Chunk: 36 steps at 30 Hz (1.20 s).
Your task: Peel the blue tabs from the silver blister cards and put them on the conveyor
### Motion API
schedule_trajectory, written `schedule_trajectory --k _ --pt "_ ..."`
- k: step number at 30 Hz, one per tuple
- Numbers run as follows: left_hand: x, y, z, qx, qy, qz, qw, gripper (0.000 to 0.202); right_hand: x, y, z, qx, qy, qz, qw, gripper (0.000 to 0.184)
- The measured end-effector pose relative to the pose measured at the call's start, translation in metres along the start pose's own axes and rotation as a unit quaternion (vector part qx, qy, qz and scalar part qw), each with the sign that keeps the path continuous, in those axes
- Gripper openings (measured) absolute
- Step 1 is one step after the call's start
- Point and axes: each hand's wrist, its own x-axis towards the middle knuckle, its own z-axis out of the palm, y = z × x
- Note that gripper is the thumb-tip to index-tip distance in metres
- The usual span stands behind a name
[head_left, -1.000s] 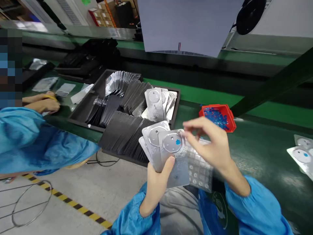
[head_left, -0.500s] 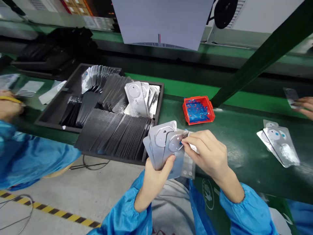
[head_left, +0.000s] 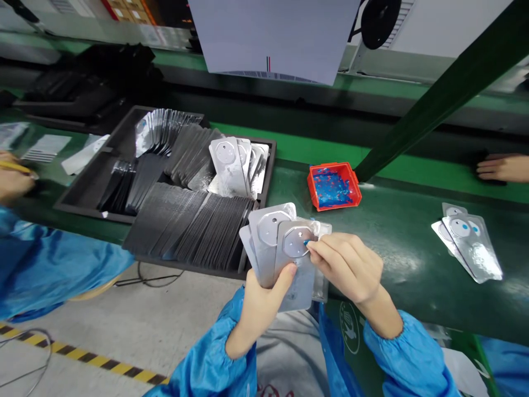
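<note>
Several flat silvery plates (head_left: 266,251), each with a round-cornered raised ring and small holes, are fanned out in my left hand (head_left: 264,298), the thumb pressing across the front one. My right hand (head_left: 349,264) pinches a tiny blue piece (head_left: 306,242) between thumb and index finger, at the ring of the front plate. Whether the piece touches the plate I cannot tell. Beyond my hands stands a red bin (head_left: 357,190) holding many small blue and red pieces (head_left: 330,186).
At left a black tray (head_left: 74,207) carries rows of dark plates (head_left: 198,226) and some silvery ones (head_left: 229,165). Several plates with blue dots (head_left: 471,242) lie at right. A green post (head_left: 430,99) slants behind the bin. Other people's hands (head_left: 506,168) show at both edges.
The fanned plates have shifted slightly in my left hand; the right keeps its pinch near the ring. At far right, a co-worker's hand has moved, and the plate it held no longer shows.
</note>
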Motion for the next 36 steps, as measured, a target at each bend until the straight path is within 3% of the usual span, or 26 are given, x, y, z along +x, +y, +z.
schedule_trajectory --k 6,12,24,36 --pt "-0.001 0.006 0.002 0.001 -0.007 0.012 1.0 0.03 0.003 -0.003 0.004 0.064 0.005 0.096 0.993 0.02" --pt "-0.006 0.015 0.011 -0.026 0.017 0.007 0.999 0.031 0.004 -0.003 0.004 0.101 -0.011 0.134 0.986 0.02" --pt "-0.009 0.009 0.014 -0.038 0.02 0.037 0.998 0.024 0.013 0.008 -0.004 0.039 -0.037 0.023 0.998 0.026" --pt "-0.01 0.006 0.002 -0.021 -0.039 -0.012 0.999 0.033 0.019 0.019 -0.027 0.02 -0.129 -0.016 0.991 0.022"
